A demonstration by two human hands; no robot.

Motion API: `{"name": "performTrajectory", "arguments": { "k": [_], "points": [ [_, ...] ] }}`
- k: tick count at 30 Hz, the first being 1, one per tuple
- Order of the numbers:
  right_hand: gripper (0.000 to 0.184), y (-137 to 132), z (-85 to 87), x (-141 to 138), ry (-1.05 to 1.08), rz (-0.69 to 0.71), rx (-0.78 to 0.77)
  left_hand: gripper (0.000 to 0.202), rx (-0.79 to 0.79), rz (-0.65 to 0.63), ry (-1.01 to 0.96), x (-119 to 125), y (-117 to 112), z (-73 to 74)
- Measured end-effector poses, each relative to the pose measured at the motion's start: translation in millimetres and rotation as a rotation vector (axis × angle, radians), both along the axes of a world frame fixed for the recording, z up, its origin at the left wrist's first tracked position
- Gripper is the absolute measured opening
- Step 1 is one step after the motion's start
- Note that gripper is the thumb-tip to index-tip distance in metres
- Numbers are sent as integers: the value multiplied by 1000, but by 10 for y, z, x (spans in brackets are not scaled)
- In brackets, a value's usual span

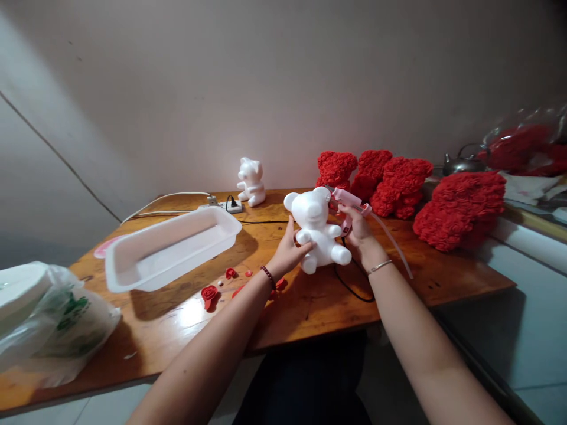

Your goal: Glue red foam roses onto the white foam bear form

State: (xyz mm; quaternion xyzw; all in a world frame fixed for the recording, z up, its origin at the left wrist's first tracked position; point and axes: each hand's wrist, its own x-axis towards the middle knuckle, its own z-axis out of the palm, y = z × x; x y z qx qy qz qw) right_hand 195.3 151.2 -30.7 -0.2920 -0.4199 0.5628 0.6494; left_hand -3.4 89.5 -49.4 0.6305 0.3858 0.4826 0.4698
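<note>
The left hand (pixel 287 254) held a white foam bear (pixel 318 233) above the wooden worktop (pixel 310 313), its fingers (pixel 290 227) spread against the bear's side. The fingers (pixel 346 211) of the right hand (pixel 359 231) curled round a pink glue gun (pixel 349 198), just beside the bear's head. Small red foam roses (pixel 209 293) lay near the left wrist. Farther off stood a white plastic tub (pixel 172 219), another foam bear (pixel 250 183) and red rose bears (pixel 401 186).
</note>
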Motion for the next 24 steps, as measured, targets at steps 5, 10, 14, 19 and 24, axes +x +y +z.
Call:
{"name": "performTrajectory", "arguments": {
  "k": [5,10,14,19,24],
  "points": [
    [32,-4,-4,-40,-11,-60,-6,99,71,85,-1,-12,14,21],
    [35,-20,24,4,-61,-200,-18,96,-23,140,-35,-24,63,-23],
    [32,-37,44,69,-149,-224,3,95,-86,151,-66,-51,132,-76],
    [34,-128,49,120,-387,-249,-7,94,-83,145,-77,-59,146,-72],
    [25,-229,97,97,-569,-220,48,92,-42,134,-64,-45,133,-63]
  ]
}}
